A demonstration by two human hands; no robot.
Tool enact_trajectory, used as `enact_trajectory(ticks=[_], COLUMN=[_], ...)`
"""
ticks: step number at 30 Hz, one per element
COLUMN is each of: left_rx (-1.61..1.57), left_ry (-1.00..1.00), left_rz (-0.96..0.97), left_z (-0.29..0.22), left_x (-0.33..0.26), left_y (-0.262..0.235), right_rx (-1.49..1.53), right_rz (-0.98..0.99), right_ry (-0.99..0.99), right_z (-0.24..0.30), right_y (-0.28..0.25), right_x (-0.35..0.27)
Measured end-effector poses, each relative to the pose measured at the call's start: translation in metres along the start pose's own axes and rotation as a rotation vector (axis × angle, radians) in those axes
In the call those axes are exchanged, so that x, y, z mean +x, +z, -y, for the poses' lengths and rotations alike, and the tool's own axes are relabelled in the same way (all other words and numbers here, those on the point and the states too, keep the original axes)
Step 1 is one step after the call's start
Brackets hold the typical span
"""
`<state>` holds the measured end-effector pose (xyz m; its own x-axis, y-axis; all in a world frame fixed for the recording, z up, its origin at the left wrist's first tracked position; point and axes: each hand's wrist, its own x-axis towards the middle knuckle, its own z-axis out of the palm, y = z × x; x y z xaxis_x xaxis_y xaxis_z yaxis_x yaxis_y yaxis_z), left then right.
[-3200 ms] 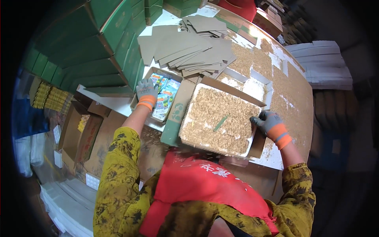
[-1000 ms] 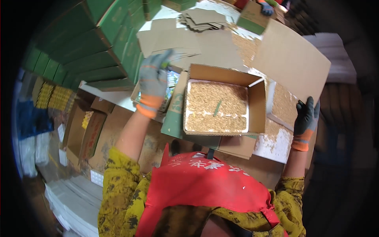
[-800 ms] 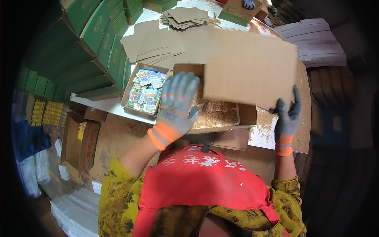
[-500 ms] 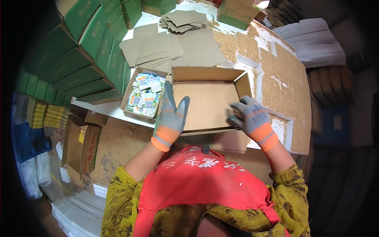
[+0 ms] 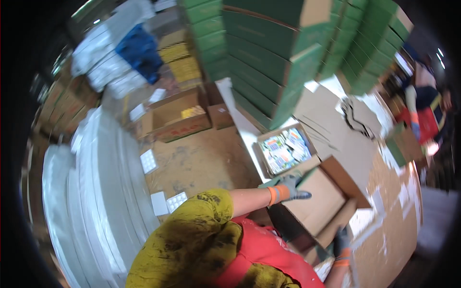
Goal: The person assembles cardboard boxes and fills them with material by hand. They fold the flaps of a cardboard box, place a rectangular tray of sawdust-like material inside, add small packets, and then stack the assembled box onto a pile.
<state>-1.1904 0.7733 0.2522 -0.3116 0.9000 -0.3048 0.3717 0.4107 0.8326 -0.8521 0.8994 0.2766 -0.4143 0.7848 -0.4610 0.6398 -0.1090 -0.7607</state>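
An open, unlidded cardboard box (image 5: 314,199) with a plain brown inside stands tilted in view on the worktable. My left hand (image 5: 289,188), in a grey glove with an orange cuff, rests at its left wall; thumb and fingers are spread apart. At the box's near right corner is my right hand (image 5: 341,242), gloved alike. Motion blurs its fingers, so its grip cannot be made out. Beside the box's far left side, a smaller open carton (image 5: 261,156) holds many small printed packets (image 5: 285,150), white, blue and green.
Tall stacks of green boxes (image 5: 257,62) rise behind the carton. Flat cardboard sheets (image 5: 326,115) lie on the table. An open carton (image 5: 180,132) with yellow items stands on the floor at left, near white wrapped bundles (image 5: 101,192). Another person (image 5: 425,115) is at far right.
My view has swung to the left, bringing the floor carton and white bundles nearer the middle. My right hand has come to the box's near right corner; my left stays at its left wall.
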Motion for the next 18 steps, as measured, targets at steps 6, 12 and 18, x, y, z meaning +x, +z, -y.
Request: enact_trajectory(ticks=[6,12,18], left_rx=[-0.324,-0.573,0.071], left_ry=[0.091,0.133,0.938], left_rz=[-0.063,0.068,-1.127], left_z=[-0.023,-0.063,-0.138], left_x=[-0.042,-0.041,-0.047], left_y=[-0.006,-0.067,-0.289], right_rx=[0.444,1.039,1.258], right_rz=[0.073,0.166,-0.142], right_ry=[-0.200,-0.318,-0.684], right_z=[0.041,0.087,0.146], right_y=[0.032,0.018,0.001], right_x=[-0.044,-0.045,0.034])
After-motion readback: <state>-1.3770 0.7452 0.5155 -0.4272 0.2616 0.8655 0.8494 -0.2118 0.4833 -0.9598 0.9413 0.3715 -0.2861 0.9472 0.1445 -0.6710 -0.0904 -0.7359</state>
